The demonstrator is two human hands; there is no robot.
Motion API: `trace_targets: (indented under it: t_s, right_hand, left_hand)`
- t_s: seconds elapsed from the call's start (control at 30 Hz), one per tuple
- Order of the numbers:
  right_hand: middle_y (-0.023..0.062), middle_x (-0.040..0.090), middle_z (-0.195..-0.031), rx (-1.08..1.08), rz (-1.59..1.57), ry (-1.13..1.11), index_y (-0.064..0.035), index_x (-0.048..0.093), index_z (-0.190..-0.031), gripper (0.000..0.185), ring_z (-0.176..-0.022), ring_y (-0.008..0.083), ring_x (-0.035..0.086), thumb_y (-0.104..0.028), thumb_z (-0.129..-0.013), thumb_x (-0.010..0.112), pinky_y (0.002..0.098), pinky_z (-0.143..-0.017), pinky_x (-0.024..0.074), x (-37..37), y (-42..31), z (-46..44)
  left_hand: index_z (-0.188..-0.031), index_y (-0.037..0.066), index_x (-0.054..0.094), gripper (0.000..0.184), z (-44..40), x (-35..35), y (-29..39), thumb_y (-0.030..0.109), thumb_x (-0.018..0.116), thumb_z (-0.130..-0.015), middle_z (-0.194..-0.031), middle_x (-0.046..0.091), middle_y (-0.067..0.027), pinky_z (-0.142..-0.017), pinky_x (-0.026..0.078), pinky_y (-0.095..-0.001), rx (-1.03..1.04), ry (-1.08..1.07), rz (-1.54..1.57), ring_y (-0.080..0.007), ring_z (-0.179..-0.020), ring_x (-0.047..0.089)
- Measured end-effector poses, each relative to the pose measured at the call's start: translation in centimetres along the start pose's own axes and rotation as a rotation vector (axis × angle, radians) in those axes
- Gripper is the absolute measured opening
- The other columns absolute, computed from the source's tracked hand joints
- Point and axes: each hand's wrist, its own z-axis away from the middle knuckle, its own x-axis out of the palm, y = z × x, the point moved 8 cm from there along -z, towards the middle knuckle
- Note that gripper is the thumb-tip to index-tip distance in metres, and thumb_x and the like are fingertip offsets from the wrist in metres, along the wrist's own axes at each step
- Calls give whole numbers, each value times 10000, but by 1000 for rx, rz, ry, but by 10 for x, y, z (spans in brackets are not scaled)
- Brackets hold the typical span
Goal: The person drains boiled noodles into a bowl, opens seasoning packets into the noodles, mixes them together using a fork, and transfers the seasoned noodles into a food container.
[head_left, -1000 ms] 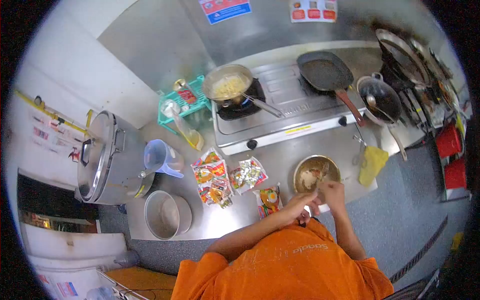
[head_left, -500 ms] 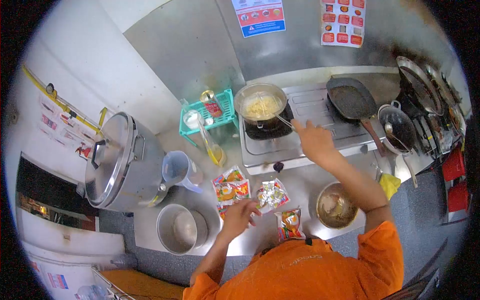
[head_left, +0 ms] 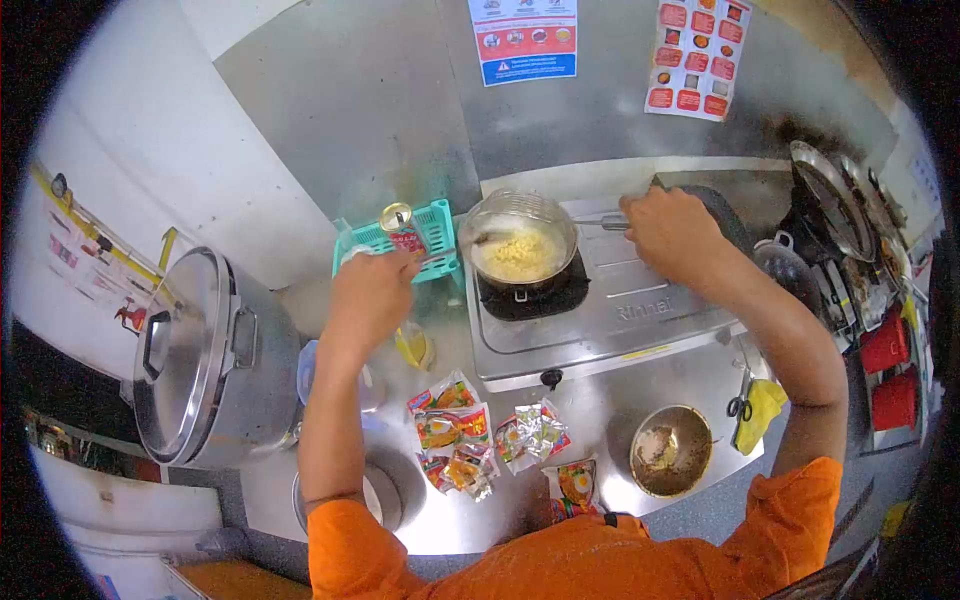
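Note:
My right hand (head_left: 670, 232) is closed around the handle of a wire strainer (head_left: 525, 207), tilted at the far rim of a pot (head_left: 521, 292) on the stove. Yellow instant noodles (head_left: 524, 258) lie in the pot, partly in pale liquid. My left hand (head_left: 370, 293) is closed just left of the pot, over the near side of a green basket (head_left: 440, 222). A thin utensil seems to reach from its fingers toward the pot, but its kind is unclear. Beside these fingers stands an opened red can (head_left: 403, 232). Part of the basket is hidden by the hand.
Noodle packets (head_left: 450, 428) and torn silver sachets lie on the steel counter. A stained metal bowl (head_left: 671, 450), scissors (head_left: 740, 407) and a yellow cloth (head_left: 760, 415) are at right. A large lidded pot (head_left: 190, 350) stands left; a dark wok (head_left: 785, 270) sits right of the stove.
My left hand has moved from the noodle packets up to the basket beside the pot. My right hand has shifted right, and the strainer has tilted up, leaving the noodles in the pot.

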Motion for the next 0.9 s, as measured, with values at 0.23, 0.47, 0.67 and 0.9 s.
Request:
trace_targets:
  t_s: [0.23, 0.47, 0.67, 0.9]
  right_hand:
    - [145, 655, -782, -9, 8, -6, -28, 627, -838, 111, -746, 297, 673, -117, -806, 569, 397, -644, 555, -11, -22, 8]
    - [144, 663, -753, -80, -70, -24, -16, 652, -783, 90, -746, 260, 680, -83, -776, 592, 360, -624, 564, -2, -55, 12]
    - [155, 665, -761, -67, -98, -47, -8, 670, -771, 96, -775, 269, 685, -72, -772, 597, 368, -633, 567, -12, -48, 5]
    - [216, 664, -852, -81, -148, -170, 33, 665, -839, 141, -815, 327, 680, -76, -772, 607, 419, -670, 563, 0, -47, 2]
  left_hand:
    - [-775, 50, 681, 124, -54, 79, 32, 103, 568, -783, -720, 659, -178, -590, 530, -442, 183, -172, -263, -341, -640, 658]
    - [-732, 71, 696, 97, -72, 131, 42, 112, 608, -735, -755, 679, -152, -606, 550, -411, 312, -233, -320, -302, -704, 685]
    - [-752, 58, 696, 118, -75, 97, 58, 138, 613, -730, -799, 678, -166, -639, 550, -408, 274, -300, -322, -320, -745, 681]
    - [-804, 10, 704, 184, -98, 166, 15, 134, 579, -750, -897, 657, -233, -754, 530, -451, 104, -427, -106, -371, -865, 651]
